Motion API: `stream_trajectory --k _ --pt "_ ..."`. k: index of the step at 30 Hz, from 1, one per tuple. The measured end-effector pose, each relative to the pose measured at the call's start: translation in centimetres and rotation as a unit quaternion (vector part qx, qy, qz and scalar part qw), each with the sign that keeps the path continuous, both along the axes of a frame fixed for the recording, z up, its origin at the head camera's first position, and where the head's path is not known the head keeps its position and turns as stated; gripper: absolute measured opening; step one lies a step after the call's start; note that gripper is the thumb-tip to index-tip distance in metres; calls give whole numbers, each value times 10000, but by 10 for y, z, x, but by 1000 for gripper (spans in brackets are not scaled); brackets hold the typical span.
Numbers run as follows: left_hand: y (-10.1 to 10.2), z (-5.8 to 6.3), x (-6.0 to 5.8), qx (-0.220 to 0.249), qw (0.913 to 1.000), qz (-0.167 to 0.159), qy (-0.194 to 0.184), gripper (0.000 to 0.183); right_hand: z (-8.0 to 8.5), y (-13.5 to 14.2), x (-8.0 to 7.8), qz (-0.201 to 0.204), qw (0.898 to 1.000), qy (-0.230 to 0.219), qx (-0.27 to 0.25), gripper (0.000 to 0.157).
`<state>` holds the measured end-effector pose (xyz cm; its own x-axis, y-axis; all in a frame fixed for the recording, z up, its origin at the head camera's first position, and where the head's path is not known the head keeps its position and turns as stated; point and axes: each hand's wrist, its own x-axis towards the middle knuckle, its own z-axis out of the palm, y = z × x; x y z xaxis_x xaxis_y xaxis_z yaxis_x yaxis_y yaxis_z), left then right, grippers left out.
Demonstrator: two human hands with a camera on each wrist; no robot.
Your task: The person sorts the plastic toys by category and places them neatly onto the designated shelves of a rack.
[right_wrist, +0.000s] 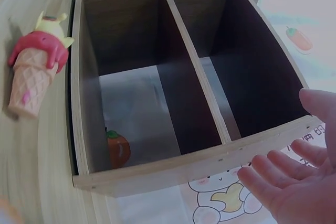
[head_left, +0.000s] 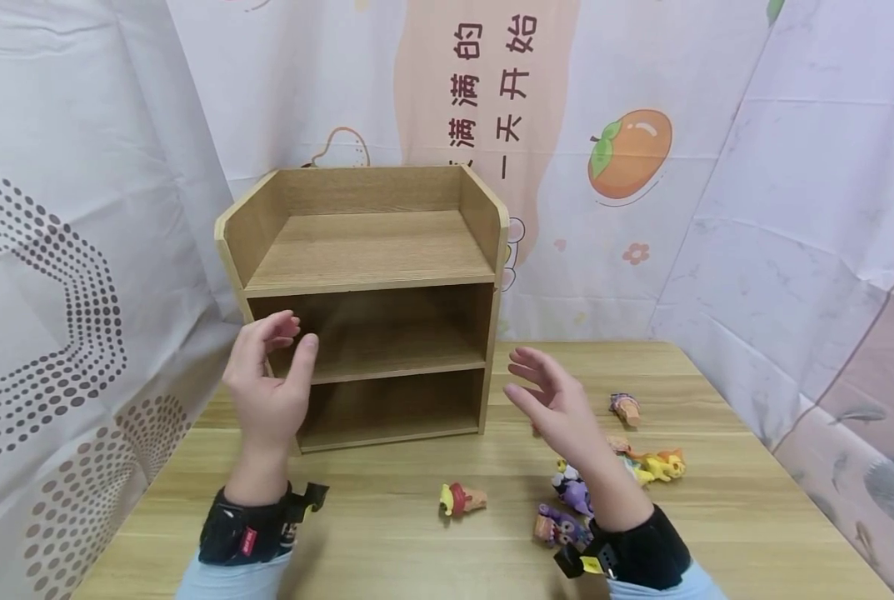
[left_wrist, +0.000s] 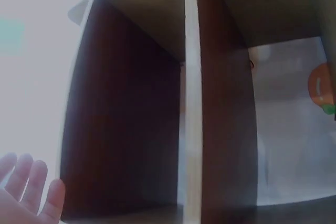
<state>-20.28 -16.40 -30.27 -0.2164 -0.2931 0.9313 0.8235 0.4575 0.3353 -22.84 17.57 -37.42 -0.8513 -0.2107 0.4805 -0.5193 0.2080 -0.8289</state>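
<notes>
A wooden shelf unit stands at the back of the table, with a walled top surface and two compartments below. My left hand is raised before its left side, fingers loosely bent, thumb apart, holding nothing. The right hand hovers just right of the unit, palm turned toward it, also holding nothing. In the right wrist view, the spread fingers of that hand lie along the unit's side panel. On the table between my hands lies a small ice-cream cone figurine with a red and yellow top.
Several small toy figures lie under and beside my right forearm, among them a purple one and a yellow one with orange hair. Another cone figurine lies farther back on the right. Printed curtains hang around the table.
</notes>
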Motion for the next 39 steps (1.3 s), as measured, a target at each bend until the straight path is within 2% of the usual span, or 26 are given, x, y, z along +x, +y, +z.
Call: stream_trajectory --k 6,11,15,19,22,24,30,35,39 --pt "-12 -4 -6 594 9965 475 -339 36 1 -13 -8 47 9995 -124 -282 57" --pt "-20 -9 -10 954 9887 669 -938 49 -1 -22 -14 88 9987 -229 -456 61" --pt "-34 -20 -25 1134 9793 620 -1556 58 -2 -27 -18 112 9981 -316 -520 66" --pt "-50 -32 -40 1230 9668 370 -2209 69 -3 -30 -21 139 9974 -411 -569 69" --pt "-57 -37 -45 1182 9569 239 -2641 74 -5 -33 -24 146 9971 -475 -578 69" --pt "-61 -40 -45 1056 9516 302 -2870 71 -7 -34 -27 161 9970 -498 -567 69" --pt "-68 -48 -48 542 9484 702 -3043 47 -11 -37 -31 146 9968 -564 -548 72" --pt "-73 -52 -52 595 9425 942 -3151 35 -13 -38 -32 180 9966 -590 -553 72" --pt "-76 -53 -54 553 9441 989 -3097 31 -11 -37 -31 187 9969 -581 -496 71"
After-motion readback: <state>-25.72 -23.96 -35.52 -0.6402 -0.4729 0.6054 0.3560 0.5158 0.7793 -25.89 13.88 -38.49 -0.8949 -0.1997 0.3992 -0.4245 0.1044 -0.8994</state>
